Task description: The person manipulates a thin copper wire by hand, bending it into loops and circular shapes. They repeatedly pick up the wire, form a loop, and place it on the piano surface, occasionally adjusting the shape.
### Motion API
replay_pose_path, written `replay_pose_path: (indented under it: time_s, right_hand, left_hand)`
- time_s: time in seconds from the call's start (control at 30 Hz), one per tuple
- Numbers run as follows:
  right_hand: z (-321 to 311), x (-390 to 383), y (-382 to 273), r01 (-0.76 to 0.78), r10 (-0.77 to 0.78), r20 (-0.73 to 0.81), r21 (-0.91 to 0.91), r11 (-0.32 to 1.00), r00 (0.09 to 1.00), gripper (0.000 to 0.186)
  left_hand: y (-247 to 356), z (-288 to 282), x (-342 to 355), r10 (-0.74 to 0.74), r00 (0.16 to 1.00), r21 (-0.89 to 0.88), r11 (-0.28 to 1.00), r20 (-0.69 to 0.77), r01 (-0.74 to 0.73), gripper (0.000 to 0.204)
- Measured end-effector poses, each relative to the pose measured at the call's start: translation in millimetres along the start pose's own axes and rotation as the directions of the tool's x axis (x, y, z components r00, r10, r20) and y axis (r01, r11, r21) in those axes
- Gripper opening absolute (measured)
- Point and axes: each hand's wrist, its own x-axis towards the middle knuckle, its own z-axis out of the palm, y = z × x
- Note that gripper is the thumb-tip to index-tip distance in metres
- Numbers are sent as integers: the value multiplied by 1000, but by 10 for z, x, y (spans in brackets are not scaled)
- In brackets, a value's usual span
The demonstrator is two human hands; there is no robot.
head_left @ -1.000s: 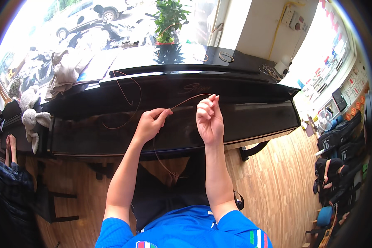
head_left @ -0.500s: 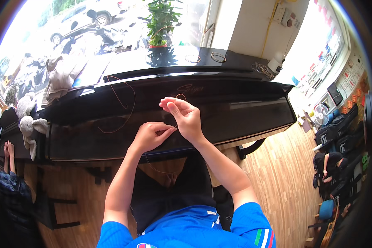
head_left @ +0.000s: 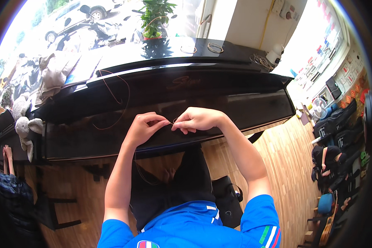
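A thin copper-coloured string runs between my two hands above the front of a black upright piano. My left hand pinches it between thumb and fingertips. From the right side my right hand grips the same string close by, fingers bent and nearly touching the left fingertips. A thin loop of string hangs below my left hand, over my dark trousers. Another long, curved copper-coloured string lies across the piano front to the left. The string's ends between my fingers are too small to make out.
On the piano top are two coiled strings, a tangle of wire, a potted plant and grey cloth. A plush toy rests at left, near another person's hands. A black bag lies beside my leg.
My right hand has come down and turned, from raised with an upright loop of string to level with my left fingertips. My left hand has risen slightly and moved left.
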Motion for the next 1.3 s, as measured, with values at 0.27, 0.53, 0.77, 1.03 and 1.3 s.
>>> replay_pose_path:
  time_s: [0.27,0.53,0.77,1.03,1.3]
  right_hand:
    - [212,135,265,265,-368,-25,738,621,930,27]
    - [548,295,110,462,-423,-502,864,-202,754,27]
    - [618,361,-377,830,-34,-953,245,501,302,24]
    - [492,390,41,130,-765,-398,-842,524,507,27]
    - [350,-4,99,29,-523,-346,-813,581,779,30]
  left_hand:
    - [-17,-100,-23,-46,999,-302,953,-29,35,15]
    - [-72,-70,-32,-184,973,-409,905,-139,113,19]
    - [47,-9,-14,-148,989,-178,974,-17,142,21]
    - [-127,-46,-47,12,996,-39,999,84,-9,18]
    - [-7,-7,-22,-65,995,-65,995,72,70,15]
